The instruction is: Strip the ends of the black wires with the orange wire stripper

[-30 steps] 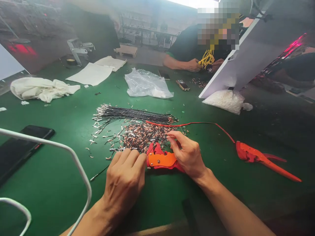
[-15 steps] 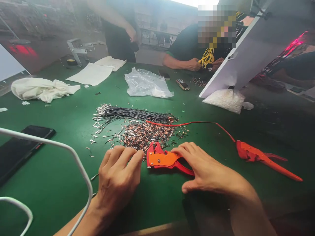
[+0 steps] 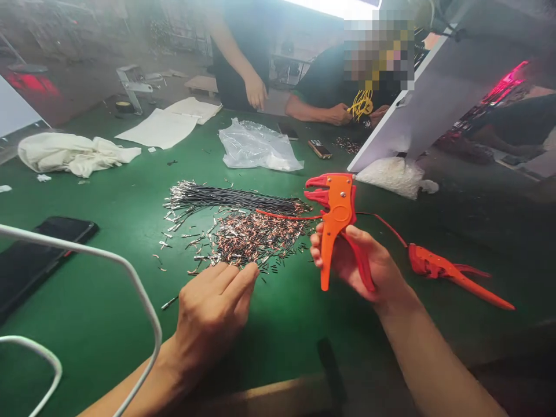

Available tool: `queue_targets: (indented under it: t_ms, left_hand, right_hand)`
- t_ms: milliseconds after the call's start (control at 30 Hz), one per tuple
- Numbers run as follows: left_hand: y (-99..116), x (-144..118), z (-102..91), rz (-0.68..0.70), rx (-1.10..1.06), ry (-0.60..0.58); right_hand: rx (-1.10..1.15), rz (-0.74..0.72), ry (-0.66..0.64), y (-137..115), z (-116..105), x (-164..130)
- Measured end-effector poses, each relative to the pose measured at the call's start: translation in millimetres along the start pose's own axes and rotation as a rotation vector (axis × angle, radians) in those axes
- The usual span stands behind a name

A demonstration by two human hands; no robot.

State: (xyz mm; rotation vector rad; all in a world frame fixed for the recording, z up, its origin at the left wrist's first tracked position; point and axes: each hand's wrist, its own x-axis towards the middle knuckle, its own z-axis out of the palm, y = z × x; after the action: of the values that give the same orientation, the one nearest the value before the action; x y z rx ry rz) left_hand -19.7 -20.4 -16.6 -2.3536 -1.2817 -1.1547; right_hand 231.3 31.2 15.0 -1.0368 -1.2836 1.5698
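While right hand point(image 3: 367, 266) clamps the orange-and-red wire-stripping pliers point(image 3: 336, 217) upright | left hand point(image 3: 212, 313), fingers together, touches cut copper-tipped wire bits point(image 3: 252, 234) | black wire bundle point(image 3: 230, 201) lies beyond, seemingly stripped already.

Your right hand point(image 3: 365, 266) holds the orange wire stripper point(image 3: 336, 220) upright — your left hand point(image 3: 212, 313) rests by the loose terminals point(image 3: 247, 237).

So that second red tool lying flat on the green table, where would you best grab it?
By the two long handles of the red tool, which splay rightward, coming from above and the right; its head points left, with a red wire running from it.
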Motion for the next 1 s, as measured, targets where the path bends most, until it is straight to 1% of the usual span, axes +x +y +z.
queue_targets:
  t_ms: [33, 133, 233, 300, 367, 500, 633, 733, 867, 933, 1000]
  left_hand:
    - [-1, 0, 0.0, -0.009, 0.009, 0.009]
    - [-4, 0, -1.2, -0.028, 0.041, 0.021]
    - [-6, 2, -2.5, -0.037, 0.048, 0.032]
    - [-7, 2, -2.8, -0.046, 0.038, 0.052]
    - [-9, 2, -3.0, -0.059, 0.028, 0.074]
    - [-11, 2, -4.6, -0.077, 0.036, 0.099]
    - [-11, 2, -6.3, -0.068, 0.005, 0.084]
    - [-9, 2, -4.7, -0.059, -0.015, 0.081]
    - [-5, 4, 0.5, -0.064, -0.056, 0.067]
    - [-3, 4, 2.5, -0.061, -0.082, 0.073]
    - [-2, 4, 3.4, -0.058, -0.096, 0.078]
  right_hand:
    - [0.069, 0.035, 0.001, 2, 2, 2]
    - [0.183, 0.125, 0.011, 9, 6, 9]
    - [0.32, 0.187, -0.015, 14, 9, 14]
    - [0.356, 0.204, -0.081, 14, 9, 14]
    - [0.322, 0.195, -0.16, 13, 10, 11]
    - [0.248, 0.188, -0.233, 15, 10, 5]
    - [0.374, 0.274, -0.378, 22, 14, 2]
    - [0.458, 0.397, -0.478, 25, 19, 1]
    - [0.511, 0.552, -0.582, 24, 27, -4]
    - [0.554, 0.573, -0.629, 24, 33, -8]
    - [0.608, 0.544, -0.665, 24, 39, -12]
